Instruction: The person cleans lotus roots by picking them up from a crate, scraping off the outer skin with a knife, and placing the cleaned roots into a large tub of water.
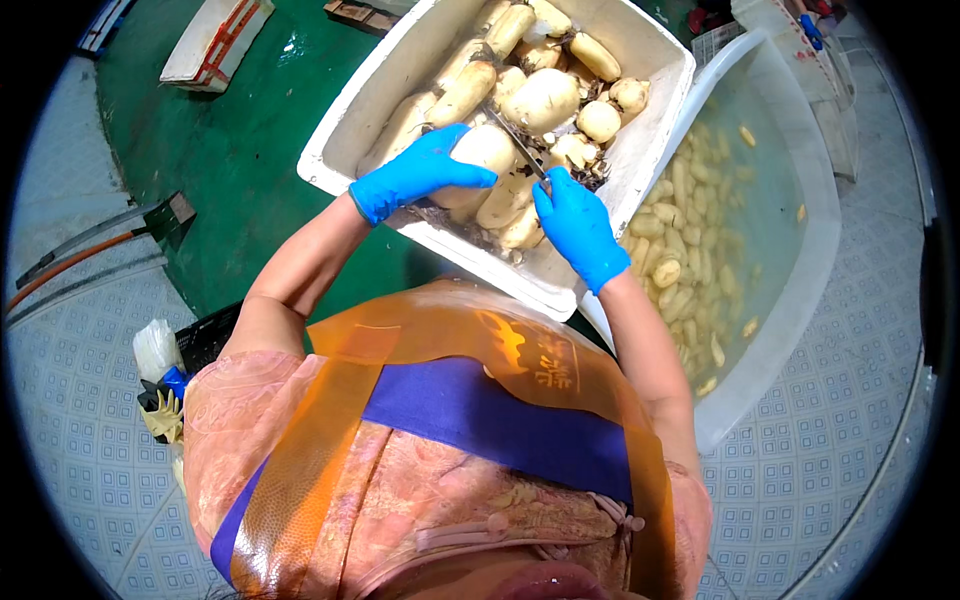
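Observation:
Before me stands a white foam box (450, 259) filled with pale lotus root segments (541, 101) and dark fibrous trimmings. Over its near left part, my left hand (431, 169) in a blue glove holds a thick lotus root segment (484, 150), thumb and fingers at its left side. In its blue glove, my right hand (581, 229) grips a knife by the handle. The narrow metal knife blade (516, 140) points up and left, just right of the held root. Whether the blade touches the root cannot be told.
Right of the box is a large white tub (817, 277) of cloudy water with many lotus roots (679, 247). An empty foam box (214, 45) lies on the green floor at the upper left. Hoses (82, 255) and a pale yellow glove (163, 416) are at the left.

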